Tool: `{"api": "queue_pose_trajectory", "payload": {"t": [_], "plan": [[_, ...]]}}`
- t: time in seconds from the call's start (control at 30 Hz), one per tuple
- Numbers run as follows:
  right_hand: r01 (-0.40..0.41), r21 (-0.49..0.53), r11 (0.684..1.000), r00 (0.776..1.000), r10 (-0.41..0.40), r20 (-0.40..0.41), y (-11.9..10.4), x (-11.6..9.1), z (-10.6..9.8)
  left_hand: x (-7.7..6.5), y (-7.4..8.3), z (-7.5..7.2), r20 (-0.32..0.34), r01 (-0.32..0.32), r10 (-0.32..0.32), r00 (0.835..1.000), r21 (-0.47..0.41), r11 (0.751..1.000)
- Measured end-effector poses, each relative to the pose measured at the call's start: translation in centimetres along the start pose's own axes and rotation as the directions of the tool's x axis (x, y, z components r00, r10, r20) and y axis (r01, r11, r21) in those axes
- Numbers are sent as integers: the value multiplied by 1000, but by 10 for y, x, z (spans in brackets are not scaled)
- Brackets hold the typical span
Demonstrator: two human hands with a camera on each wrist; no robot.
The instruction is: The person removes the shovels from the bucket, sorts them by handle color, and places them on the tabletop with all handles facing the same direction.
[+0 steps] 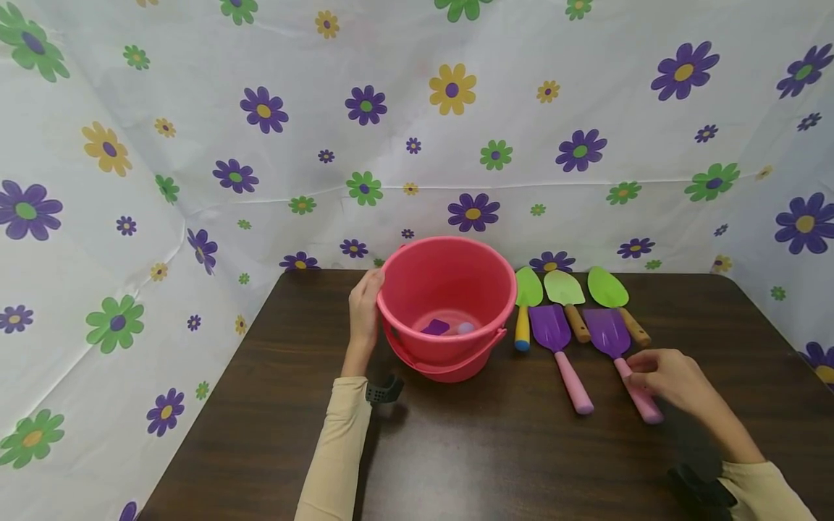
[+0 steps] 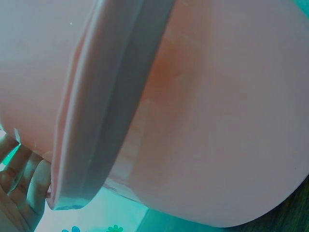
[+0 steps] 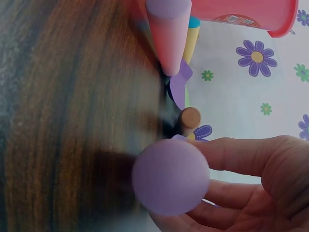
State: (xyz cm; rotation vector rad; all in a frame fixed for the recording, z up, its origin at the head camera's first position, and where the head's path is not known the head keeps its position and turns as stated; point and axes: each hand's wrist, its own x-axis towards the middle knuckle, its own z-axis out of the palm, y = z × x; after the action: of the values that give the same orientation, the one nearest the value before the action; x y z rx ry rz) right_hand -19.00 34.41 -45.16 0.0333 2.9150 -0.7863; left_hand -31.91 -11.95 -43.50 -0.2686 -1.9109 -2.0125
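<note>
A red plastic bucket (image 1: 449, 289) stands upright on the table, its handle hanging at the front. My left hand (image 1: 365, 304) holds its left rim; in the left wrist view the fingers (image 2: 36, 186) are bent at the rim's edge. Inside, at the bottom, lie a purple flat piece (image 1: 436, 327) and a pale purple round piece (image 1: 465, 328). To the right, my right hand (image 1: 671, 380) grips the pink handle of the rightmost purple toy shovel (image 1: 609, 333). In the right wrist view thumb and fingers are around the handle, whose round end (image 3: 170, 177) faces the camera.
Between bucket and right hand lies another purple shovel (image 1: 551, 329) with a pink handle. Behind are three green trowels: one yellow-handled (image 1: 529, 287), two wooden-handled (image 1: 564, 288). A flowered white sheet (image 1: 391, 145) hangs behind the dark wooden table (image 1: 274, 405).
</note>
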Motion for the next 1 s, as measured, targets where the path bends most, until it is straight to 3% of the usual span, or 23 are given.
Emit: {"api": "queue_pose_trajectory", "payload": {"t": [0.43, 0.7, 1.0], "plan": [[-21, 18, 1000, 999, 21, -35, -5, -3, -2, 0, 0, -1, 11, -17, 17, 1000, 12, 1000], [-6, 46, 999, 987, 14, -163, -23, -15, -8, 1, 1, 0, 3, -13, 12, 1000, 36, 999], [4, 80, 997, 981, 12, -193, -49, -19, -19, 0, 0, 0, -10, -9, 9, 1000, 28, 1000]]}}
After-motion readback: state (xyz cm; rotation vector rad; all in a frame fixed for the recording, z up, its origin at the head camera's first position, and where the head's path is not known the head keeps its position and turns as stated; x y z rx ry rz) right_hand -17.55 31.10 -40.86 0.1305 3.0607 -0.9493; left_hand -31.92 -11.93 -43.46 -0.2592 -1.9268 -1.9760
